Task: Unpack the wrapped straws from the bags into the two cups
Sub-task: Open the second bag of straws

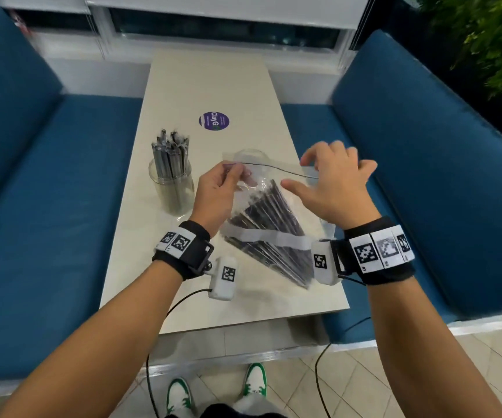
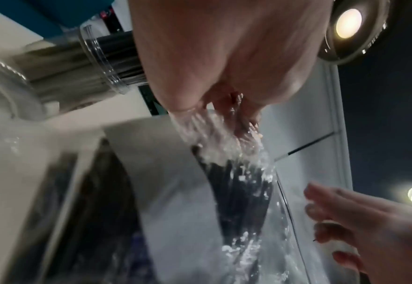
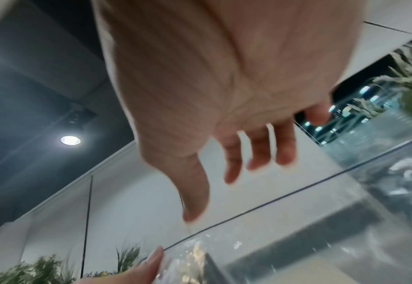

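Note:
A clear plastic bag (image 1: 266,236) of dark wrapped straws (image 1: 274,212) hangs tilted over the white table (image 1: 207,79). My left hand (image 1: 237,176) pinches the bag's top left corner and holds it up. My right hand (image 1: 319,173) hovers at the top right edge, fingers spread, holding nothing. A clear cup (image 1: 171,182) packed with wrapped straws stands upright to the left. A second clear cup (image 1: 251,156) shows partly behind the bag; its contents are hidden. The left wrist view shows my left hand (image 2: 224,107) gripping the bag (image 2: 236,192). The right wrist view shows my right hand (image 3: 248,163) spread above the bag (image 3: 321,221).
A round purple sticker (image 1: 214,121) lies on the table beyond the cups. Blue bench seats flank the table on the left (image 1: 47,206) and right (image 1: 425,176). Cables hang from both wrist cameras past the near table edge (image 1: 228,324).

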Motion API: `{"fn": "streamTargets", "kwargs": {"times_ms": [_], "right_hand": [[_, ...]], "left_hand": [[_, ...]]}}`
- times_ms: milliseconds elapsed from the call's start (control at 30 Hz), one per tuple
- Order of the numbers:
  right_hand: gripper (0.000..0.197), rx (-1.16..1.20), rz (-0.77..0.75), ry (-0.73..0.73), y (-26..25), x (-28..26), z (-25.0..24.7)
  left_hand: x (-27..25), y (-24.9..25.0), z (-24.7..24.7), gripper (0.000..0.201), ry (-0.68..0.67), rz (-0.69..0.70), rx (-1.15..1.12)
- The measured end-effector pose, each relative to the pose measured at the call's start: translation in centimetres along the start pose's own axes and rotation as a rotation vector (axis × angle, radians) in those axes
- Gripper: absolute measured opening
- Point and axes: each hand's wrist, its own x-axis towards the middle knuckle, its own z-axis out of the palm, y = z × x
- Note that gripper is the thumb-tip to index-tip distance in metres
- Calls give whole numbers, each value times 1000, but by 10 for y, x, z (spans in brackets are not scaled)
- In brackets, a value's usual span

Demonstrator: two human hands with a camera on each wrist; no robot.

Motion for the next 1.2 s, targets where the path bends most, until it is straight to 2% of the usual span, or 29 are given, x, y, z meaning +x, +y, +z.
{"fn": "streamTargets", "kwargs": {"times_ms": [67,167,233,300,367,433,467,500,567,600,633,667,767,800,867,933,1033,1200], "right_hand": [[52,4,-96,124,-10,3,-15],[37,60,-183,-2,-24,17,-36],[21,247,-218,-77,-34,22,-48],[16,414,-241,-71,-44,26,-61],[15,460,-255,-73,-52,28,-69],[16,483,-250,-64,-58,30,-73],[17,485,-232,-54,-61,31,-72],[19,493,-207,-49,-63,33,-71],[22,548,-143,-69,-66,34,-64],[23,592,-110,-88,-68,34,-60],[22,642,-81,-114,-70,33,-55],[22,698,-60,-150,-72,32,-51],[22,838,-33,-277,-78,25,-33],[22,851,-34,-300,-81,23,-27],[21,821,-42,-339,-83,20,-17],[26,805,-20,-390,-83,19,-11],[39,894,46,-419,-80,20,-6],[32,934,-19,-432,-72,21,2]], "left_hand": [[1,13,1,22,-65,-17,-134],[3,41,1,23,-164,59,-195],[5,62,-1,22,-203,117,-191],[9,80,-6,20,-180,150,-161],[14,94,-12,17,-118,173,-104],[18,105,-16,5,-50,231,-47],[20,108,-17,10,-5,264,-4],[21,109,-19,25,62,299,75],[21,108,-25,46,295,406,309],[18,106,-28,48,397,473,385],[14,105,-30,46,440,510,406],[11,102,-30,43,421,504,387],[5,94,-24,36,205,306,332],[4,89,-24,29,176,274,334],[4,82,-25,14,143,265,338],[5,76,-27,8,104,256,328],[5,72,-34,9,9,175,268],[2,74,-40,17,-160,22,133]]}}
